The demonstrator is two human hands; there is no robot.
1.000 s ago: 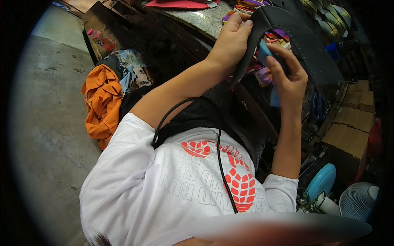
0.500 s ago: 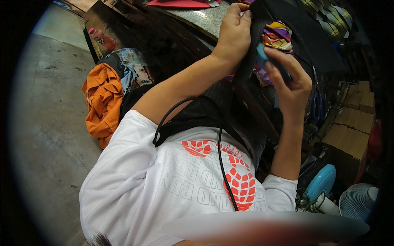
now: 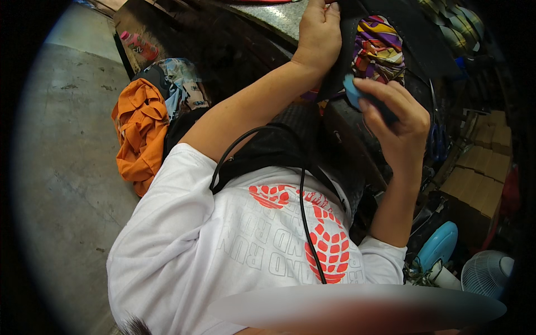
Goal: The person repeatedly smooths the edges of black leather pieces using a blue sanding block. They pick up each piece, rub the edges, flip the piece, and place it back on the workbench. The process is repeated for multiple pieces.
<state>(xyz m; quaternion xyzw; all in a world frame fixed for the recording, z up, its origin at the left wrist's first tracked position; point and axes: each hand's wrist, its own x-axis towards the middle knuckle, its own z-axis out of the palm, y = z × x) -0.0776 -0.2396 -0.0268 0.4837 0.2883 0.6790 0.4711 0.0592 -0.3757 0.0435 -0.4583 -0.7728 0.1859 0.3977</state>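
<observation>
Near the top of the view, my left hand (image 3: 320, 38) grips the edge of a black sheet-like piece (image 3: 347, 39); its fingertips are partly cut off by the frame. Beside that edge lies a bunched cloth (image 3: 379, 49) patterned in purple, yellow, red and white. My right hand (image 3: 401, 114) is closed in a pinch around a small light-blue object (image 3: 352, 92) with a rough-looking end. Its kind is unclear, since the fingers cover much of it. The blue end is just below the patterned cloth, by the lower end of the black piece.
A speckled grey tabletop (image 3: 273, 18) is at the top. Orange cloth (image 3: 140, 131) and a pink bottle (image 3: 139, 46) are to the left. At the right are cardboard boxes (image 3: 474, 187), blue-handled scissors (image 3: 439, 142), a blue round object (image 3: 438, 245) and a white fan (image 3: 487, 273).
My right hand has moved down and slightly right with the blue object, away from the black piece's edge. More of the patterned cloth shows. My left hand keeps its grip, slightly higher.
</observation>
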